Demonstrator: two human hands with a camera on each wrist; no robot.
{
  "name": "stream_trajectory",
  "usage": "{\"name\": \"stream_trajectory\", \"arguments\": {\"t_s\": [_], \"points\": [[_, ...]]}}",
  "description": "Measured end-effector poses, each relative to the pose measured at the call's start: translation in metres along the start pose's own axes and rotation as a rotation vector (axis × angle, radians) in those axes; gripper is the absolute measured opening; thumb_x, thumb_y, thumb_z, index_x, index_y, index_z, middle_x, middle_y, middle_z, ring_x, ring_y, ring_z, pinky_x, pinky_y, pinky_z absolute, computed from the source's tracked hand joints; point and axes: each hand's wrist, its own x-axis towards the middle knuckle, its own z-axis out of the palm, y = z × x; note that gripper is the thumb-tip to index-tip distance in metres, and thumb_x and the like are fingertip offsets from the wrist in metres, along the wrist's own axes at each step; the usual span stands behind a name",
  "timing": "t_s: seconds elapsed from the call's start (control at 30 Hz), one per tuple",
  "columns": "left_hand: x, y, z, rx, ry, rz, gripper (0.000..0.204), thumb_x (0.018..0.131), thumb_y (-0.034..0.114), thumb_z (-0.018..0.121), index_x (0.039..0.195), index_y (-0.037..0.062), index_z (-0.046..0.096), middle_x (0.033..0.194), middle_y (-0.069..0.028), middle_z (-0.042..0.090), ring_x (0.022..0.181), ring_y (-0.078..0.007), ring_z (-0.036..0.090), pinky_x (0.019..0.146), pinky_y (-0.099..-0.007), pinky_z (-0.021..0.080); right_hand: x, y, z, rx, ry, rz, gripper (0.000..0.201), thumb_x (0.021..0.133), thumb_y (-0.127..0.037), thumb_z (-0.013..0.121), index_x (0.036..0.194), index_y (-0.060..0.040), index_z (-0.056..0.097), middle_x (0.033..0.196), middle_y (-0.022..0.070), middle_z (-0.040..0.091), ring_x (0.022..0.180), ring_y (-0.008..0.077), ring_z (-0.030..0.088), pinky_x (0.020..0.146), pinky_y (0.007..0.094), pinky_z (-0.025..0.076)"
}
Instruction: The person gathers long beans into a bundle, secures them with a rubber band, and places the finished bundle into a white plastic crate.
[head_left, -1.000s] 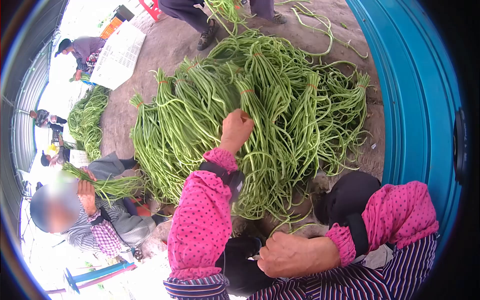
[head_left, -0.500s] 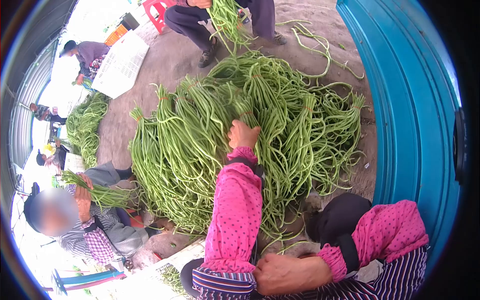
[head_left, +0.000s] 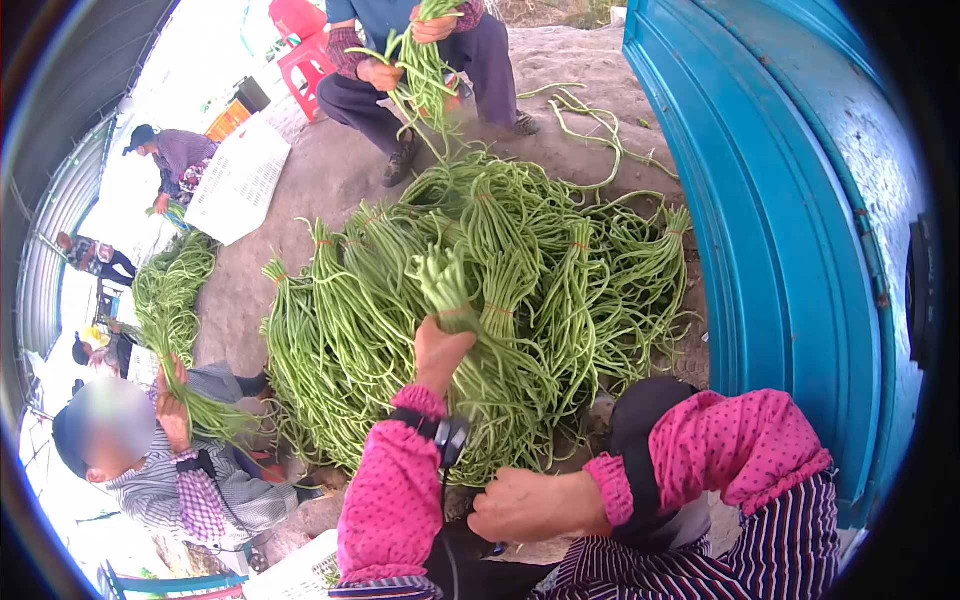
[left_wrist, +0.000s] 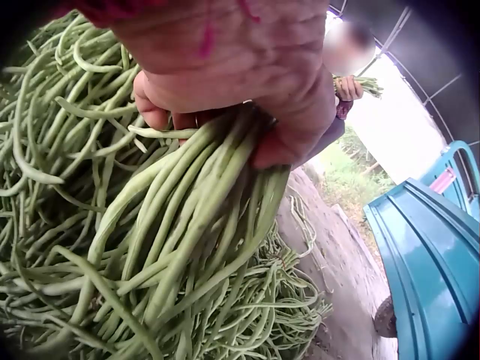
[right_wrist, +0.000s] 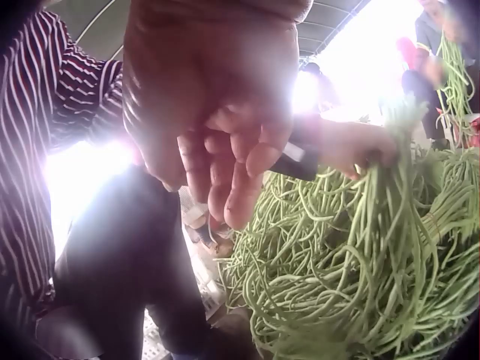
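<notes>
My left hand (head_left: 443, 352) grips a bunch of long green beans (head_left: 440, 280) near its upper end, raised over the front of the pile. In the left wrist view, my left hand's fingers and thumb wrap round the bunch (left_wrist: 202, 202), its long pods hanging down. The right wrist view also has the left hand (right_wrist: 360, 146) round this upright bunch. My right hand (head_left: 535, 505) is near my knees, in front of the pile; seen close up, the right hand (right_wrist: 225, 142) hangs with loosely bent fingers and nothing in them.
A big bean pile (head_left: 350, 360), partly in banded bunches, covers the ground ahead. A blue metal panel (head_left: 760, 200) stands to the right. One person (head_left: 420, 60) faces me with beans; another (head_left: 190, 470) at left holds some too. A white crate (head_left: 240, 180) stands far left.
My left hand has taken hold of a bunch and lifted it from the pile toward me. The head view has tilted up, showing more of the person opposite. My right hand still holds nothing.
</notes>
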Motion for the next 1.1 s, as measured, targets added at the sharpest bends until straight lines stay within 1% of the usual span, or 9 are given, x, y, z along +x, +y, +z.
{"name": "stream_trajectory", "arguments": {"t_s": [0.17, 0.3, 0.43, 0.6, 0.7, 0.77, 0.9, 0.97, 1.1], "points": [[-0.068, -0.01, -0.037, -0.194, 0.041, 0.123, 0.039, 0.062, 0.003, 0.067, 0.099, -0.0038, 0.059, 0.088, -0.0081, 0.067, 0.078, -0.0127, 0.061, 0.072, -0.0286, 0.05, 0.022, 0.004, -0.005, -0.079, -0.175, 0.135, 0.015, 0.081, -0.019, 0.057, 0.084, -0.0042, 0.055, 0.075, 0.0097, 0.06, 0.07, 0.0279, 0.064, 0.057, 0.0405, 0.049], [-0.117, -0.001, -0.066, -0.546, -0.003, 0.104, 0.042, 0.064, -0.005, 0.057, 0.106, -0.0025, 0.059, 0.096, -0.0064, 0.065, 0.082, -0.0144, 0.061, 0.074, -0.028, 0.05, 0.033, 0.004, -0.018, 0.014, 0.359, 0.014, 0.019, 0.085, -0.024, 0.061, 0.085, -0.0058, 0.056, 0.074, 0.0096, 0.06, 0.067, 0.0268, 0.064, 0.057, 0.0394, 0.051], [-0.139, 0.005, -0.105, -0.849, 0.036, 0.074, 0.049, 0.059, -0.006, 0.047, 0.106, -0.0024, 0.06, 0.096, -0.0094, 0.066, 0.085, -0.0208, 0.064, 0.073, -0.0295, 0.052, 0.04, 0.008, -0.049, 0.275, 0.663, 0.202, 0.015, 0.088, -0.022, 0.062, 0.086, -0.0073, 0.057, 0.072, 0.0036, 0.059, 0.06, 0.015, 0.061, 0.05, 0.0301, 0.047], [-0.179, 0.035, -0.159, -0.977, -0.085, 0.27, 0.057, 0.057, 0.005, 0.049, 0.113, -0.0054, 0.057, 0.103, -0.016, 0.064, 0.094, -0.0304, 0.064, 0.089, -0.0395, 0.051, 0.049, 0.024, -0.067, 0.371, 0.948, 0.258, 0.026, 0.08, -0.02, 0.071, 0.091, -0.0018, 0.056, 0.081, 0.0091, 0.056, 0.073, 0.0185, 0.058, 0.065, 0.0319, 0.048], [-0.217, 0.072, -0.185, -1.178, -0.058, 0.236, 0.062, 0.058, 0.012, 0.053, 0.118, -0.0026, 0.054, 0.105, -0.017, 0.062, 0.094, -0.0319, 0.063, 0.088, -0.0444, 0.05, 0.052, 0.025, -0.074, 0.265, 0.782, 0.175, 0.046, 0.074, -0.029, 0.074, 0.108, -0.0017, 0.058, 0.108, 0.0134, 0.058, 0.106, 0.0285, 0.055, 0.091, 0.0377, 0.043], [-0.223, 0.093, -0.193, -1.236, -0.298, 0.434, 0.064, 0.069, 0.029, 0.063, 0.125, 0.0018, 0.05, 0.102, -0.0131, 0.059, 0.093, -0.0287, 0.057, 0.086, -0.0468, 0.048, 0.048, 0.017, -0.08, 0.214, 0.615, 0.175, 0.063, 0.073, -0.036, 0.075, 0.122, -0.0027, 0.053, 0.123, 0.0156, 0.053, 0.119, 0.0308, 0.048, 0.1, 0.0415, 0.037], [-0.222, 0.116, -0.185, -1.549, -0.337, 0.686, 0.069, 0.073, 0.056, 0.055, 0.118, 0.0031, 0.053, 0.091, -0.0151, 0.059, 0.079, -0.0278, 0.054, 0.067, -0.0399, 0.05, 0.054, 0.006, -0.081, 0.817, 0.194, 0.09, 0.085, 0.071, -0.046, 0.078, 0.136, -0.0031, 0.043, 0.126, 0.0136, 0.053, 0.122, 0.028, 0.046, 0.109, 0.0458, 0.029], [-0.212, 0.108, -0.184, -1.486, -0.316, 0.729, 0.062, 0.076, 0.05, 0.053, 0.115, 0.0021, 0.056, 0.089, -0.0149, 0.06, 0.081, -0.0272, 0.056, 0.063, -0.0375, 0.051, 0.056, -0.009, -0.075, 1.249, -0.021, 0.195, 0.096, 0.067, -0.045, 0.082, 0.139, -0.0011, 0.037, 0.127, 0.0141, 0.052, 0.123, 0.0255, 0.044, 0.11, 0.0432, 0.028], [-0.192, 0.084, -0.171, -1.582, -0.232, 0.5, 0.055, 0.074, 0.032, 0.05, 0.116, -0.0028, 0.056, 0.091, -0.0178, 0.062, 0.081, -0.0294, 0.059, 0.067, -0.0394, 0.053, 0.052, -0.009, -0.057, 1.237, -0.056, 0.298, 0.08, 0.072, -0.03, 0.082, 0.135, -0.0017, 0.043, 0.122, 0.0084, 0.056, 0.115, 0.0186, 0.051, 0.104, 0.0351, 0.037]]}}
